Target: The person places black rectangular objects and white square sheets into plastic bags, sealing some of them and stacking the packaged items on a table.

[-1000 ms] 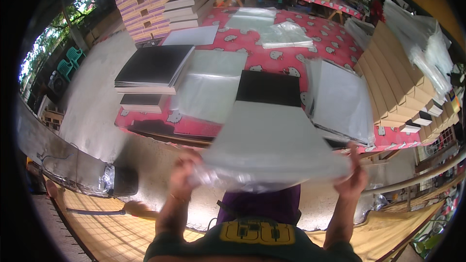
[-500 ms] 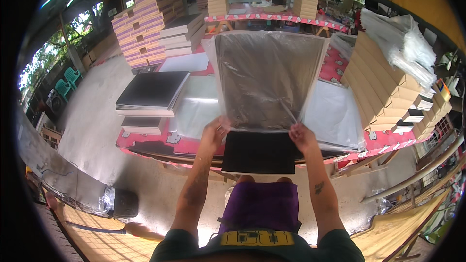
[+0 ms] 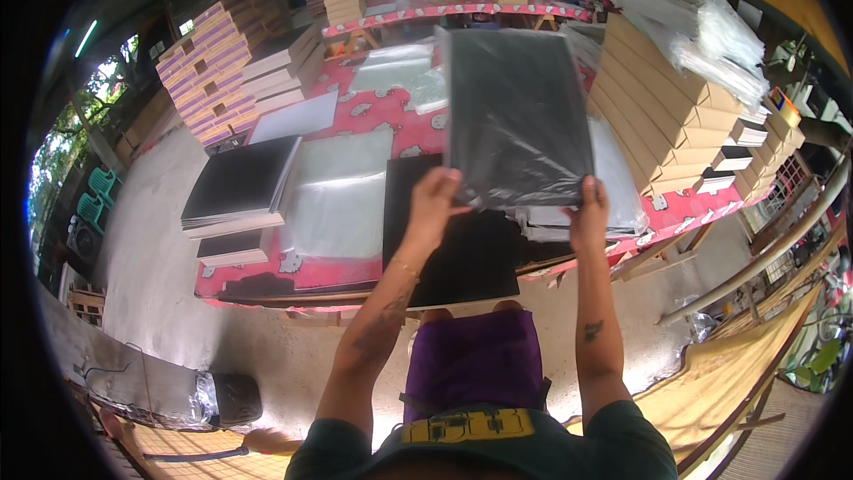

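Both of my hands hold up a flat black panel in a clear plastic sleeve (image 3: 520, 116), raised over the table's right half. My left hand (image 3: 432, 206) pinches its lower left corner. The lower right corner is gripped by my right hand (image 3: 591, 215), fingers closed at the edge. Below and between my forearms lies a large black sheet (image 3: 471, 258), overhanging the table's near edge. To the left, clear plastic sleeves (image 3: 342, 191) lie flat. Further left is a stack of black-topped boards (image 3: 240, 180) with pale edges.
A pink patterned cloth covers the table (image 3: 355, 107). Brown cardboard boxes (image 3: 657, 116) are stacked at right, topped by a bundle of clear plastic (image 3: 702, 31). Purple-striped cartons (image 3: 209, 76) stand at far left. More tables and people are behind.
The sleeved black panel has shifted right with both hands, and the plastic lies closer over it. More of the table and the plastic sleeves on its left now show.
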